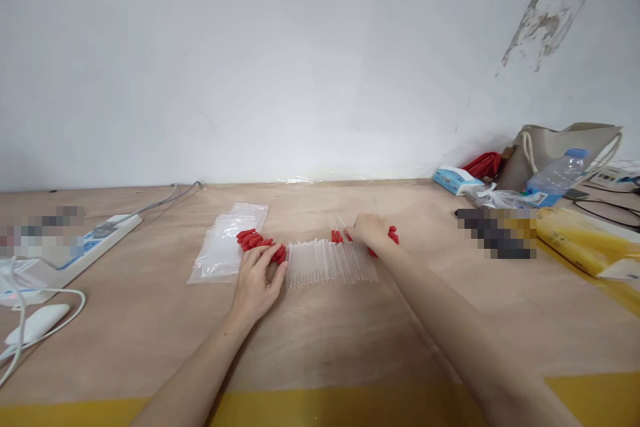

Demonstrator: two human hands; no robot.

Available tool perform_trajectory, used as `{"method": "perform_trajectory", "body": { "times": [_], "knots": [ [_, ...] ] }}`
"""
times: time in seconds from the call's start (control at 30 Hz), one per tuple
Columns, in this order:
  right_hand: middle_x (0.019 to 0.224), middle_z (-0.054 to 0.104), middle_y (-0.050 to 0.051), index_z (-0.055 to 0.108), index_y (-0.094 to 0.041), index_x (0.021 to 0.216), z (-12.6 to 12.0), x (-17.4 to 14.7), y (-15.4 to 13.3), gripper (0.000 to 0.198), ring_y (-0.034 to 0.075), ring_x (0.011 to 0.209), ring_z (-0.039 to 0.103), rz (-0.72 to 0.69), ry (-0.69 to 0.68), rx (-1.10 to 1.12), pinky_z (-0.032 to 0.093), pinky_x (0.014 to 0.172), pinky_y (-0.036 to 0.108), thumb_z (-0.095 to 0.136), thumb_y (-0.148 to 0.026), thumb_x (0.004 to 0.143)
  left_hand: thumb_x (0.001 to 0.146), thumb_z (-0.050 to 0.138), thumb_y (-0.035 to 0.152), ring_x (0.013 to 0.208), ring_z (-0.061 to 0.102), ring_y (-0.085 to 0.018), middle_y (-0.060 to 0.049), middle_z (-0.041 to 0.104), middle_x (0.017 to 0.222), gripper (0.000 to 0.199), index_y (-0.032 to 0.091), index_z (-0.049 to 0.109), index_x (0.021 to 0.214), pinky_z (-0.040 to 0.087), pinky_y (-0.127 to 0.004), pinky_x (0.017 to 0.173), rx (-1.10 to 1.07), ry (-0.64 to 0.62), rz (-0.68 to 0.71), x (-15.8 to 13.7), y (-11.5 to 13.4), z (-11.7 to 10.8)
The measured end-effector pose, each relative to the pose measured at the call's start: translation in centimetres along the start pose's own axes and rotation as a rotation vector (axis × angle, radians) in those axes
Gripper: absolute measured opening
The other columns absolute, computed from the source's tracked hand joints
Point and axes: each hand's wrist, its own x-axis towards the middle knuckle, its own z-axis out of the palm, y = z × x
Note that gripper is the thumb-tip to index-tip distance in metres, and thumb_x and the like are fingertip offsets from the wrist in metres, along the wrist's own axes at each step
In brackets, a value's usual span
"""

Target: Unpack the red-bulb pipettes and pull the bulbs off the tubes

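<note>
A row of clear thin tubes [320, 263] lies side by side on the table in front of me. At its left end, my left hand [257, 283] rests with fingers apart, fingertips touching a pile of red rubber bulbs [253, 239]. My right hand [367, 230] is closed above the tubes' right part, its fingertips on a red rubber bulb [349, 233]. Just left of those fingertips, red bulbs fitted on clear tubes [337, 236] lie with the tubes pointing away. More red bulbs [393, 235] show beyond my right wrist, partly hidden by it.
Clear plastic bags [217, 250] lie left of the bulbs. Farther left are a power strip [107, 233] and a white mouse [37, 324]. At right stand a tissue pack [456, 180], a water bottle [560, 173], a grey bag [535, 147] and a yellow packet [590, 240].
</note>
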Motion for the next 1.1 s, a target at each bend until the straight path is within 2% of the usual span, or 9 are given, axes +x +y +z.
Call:
{"method": "perform_trajectory", "body": {
  "times": [0.17,0.33,0.37,0.47,0.53,0.63,0.8,0.93,1.1],
  "knots": [
    [0.068,0.063,0.013,0.063,-0.014,0.068,0.5,1.0,-0.7,0.012,0.025,0.069,0.060,0.030,-0.032,0.012,0.038,0.059,0.033,0.062,-0.026,0.065,0.080,0.047,0.017,0.092,0.052,-0.022,-0.008,0.057,0.095,0.035,0.015,0.044,0.114,0.043,-0.040,0.082,-0.055,0.021,-0.097,0.0,-0.2,-0.1],
    [0.080,0.064,0.012,0.059,-0.015,0.084,-0.4,-2.2,-0.7,0.027,0.023,0.078,0.058,-0.084,0.144,0.045,0.034,0.073,0.037,0.037,-0.032,0.085,0.079,0.049,0.019,0.093,0.052,-0.023,-0.009,0.056,0.097,0.034,0.016,0.045,0.113,0.042,-0.040,0.083,-0.042,0.024,-0.079,0.0,0.1,-0.3],
    [0.081,0.064,0.009,0.057,-0.016,0.088,-0.3,-3.3,-0.4,0.027,0.021,0.078,0.057,-0.146,0.194,0.058,0.032,0.076,0.037,0.035,-0.032,0.087,0.079,0.050,0.020,0.096,0.051,-0.024,-0.010,0.056,0.100,0.036,0.015,0.044,0.115,0.041,-0.041,0.085,-0.029,0.040,-0.068,0.0,0.5,-0.4],
    [0.074,0.062,0.005,0.053,-0.017,0.079,0.8,-7.2,1.1,0.018,0.017,0.074,0.053,-0.583,0.479,0.113,0.028,0.080,0.036,0.041,-0.028,0.086,0.079,0.053,0.027,0.109,0.044,-0.027,-0.014,0.049,0.114,0.046,0.015,0.041,0.121,0.035,-0.044,0.092,0.049,0.100,-0.012,0.0,2.2,-0.6],
    [0.070,0.061,0.002,0.052,-0.018,0.075,2.0,-9.5,2.2,0.015,0.015,0.071,0.051,-0.786,0.564,0.121,0.025,0.083,0.036,0.044,-0.025,0.086,0.078,0.056,0.029,0.113,0.041,-0.029,-0.014,0.047,0.120,0.046,0.018,0.044,0.122,0.031,-0.046,0.094,0.108,0.092,0.075,-0.2,3.5,-0.7],
    [0.065,0.060,-0.002,0.053,-0.019,0.077,3.6,-11.9,3.1,0.009,0.012,0.067,0.050,-0.949,0.603,0.158,0.025,0.085,0.035,0.048,-0.019,0.084,0.080,0.056,0.027,0.105,0.048,-0.026,-0.007,0.058,0.109,0.029,0.026,0.056,0.109,0.026,-0.047,0.092,0.129,0.010,0.260,-0.9,5.3,-0.4],
    [0.068,0.061,-0.002,0.056,-0.021,0.087,4.5,-12.6,2.9,0.009,0.011,0.068,0.050,-0.990,0.579,0.202,0.025,0.084,0.033,0.049,-0.018,0.084,0.085,0.050,0.024,0.075,0.054,-0.015,0.001,0.063,0.072,0.014,0.026,0.063,0.090,0.027,-0.040,0.086,0.074,-0.168,0.356,-1.9,6.3,0.4],
    [0.064,0.057,-0.002,0.059,-0.021,0.085,4.4,-12.4,2.9,0.009,0.012,0.066,0.047,-0.970,0.557,0.175,0.025,0.082,0.034,0.050,-0.021,0.083,0.085,0.049,0.023,0.070,0.052,-0.015,0.002,0.061,0.064,0.015,0.023,0.063,0.079,0.027,-0.038,0.080,0.049,-0.202,0.331,-2.0,6.1,0.4],
    [0.059,0.052,-0.002,0.058,-0.020,0.070,4.3,-12.5,3.2,0.015,0.012,0.064,0.043,-0.984,0.540,0.188,0.025,0.081,0.035,0.049,-0.023,0.083,0.085,0.050,0.023,0.070,0.051,-0.016,0.002,0.062,0.065,0.013,0.023,0.062,0.079,0.025,-0.039,0.078,0.008,-0.231,0.334,-1.9,6.2,0.1]
  ]
}}
